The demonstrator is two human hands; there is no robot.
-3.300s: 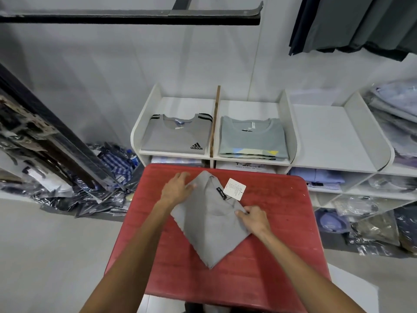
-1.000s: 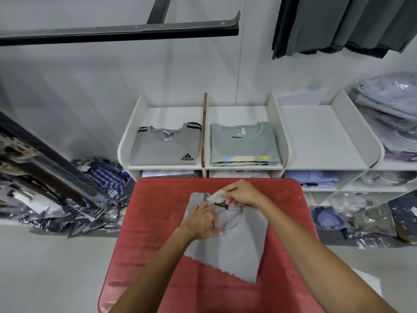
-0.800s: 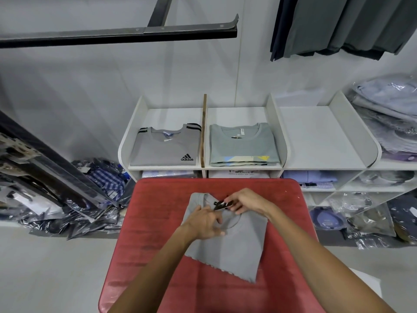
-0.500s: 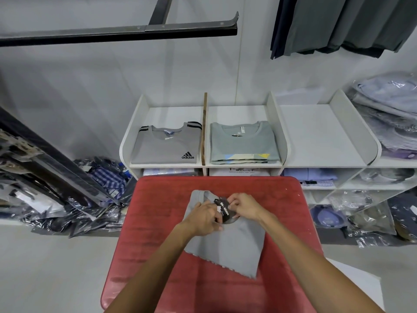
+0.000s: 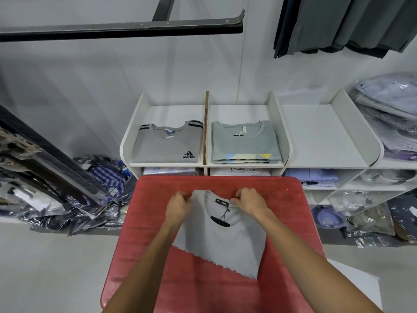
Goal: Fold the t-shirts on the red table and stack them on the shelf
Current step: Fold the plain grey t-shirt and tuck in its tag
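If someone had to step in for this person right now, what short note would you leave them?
Left hand and right hand each grip a shoulder corner of the folded light grey t-shirt, one on either side of its collar.
The shirt lies flat on the red table, its black hang tag tucked in the neck opening.
Done: folding looks finished; the white shelf already holds a grey Adidas t-shirt and a stack of grey-green t-shirts.
Left: lift this shirt and stack it on the shelf.
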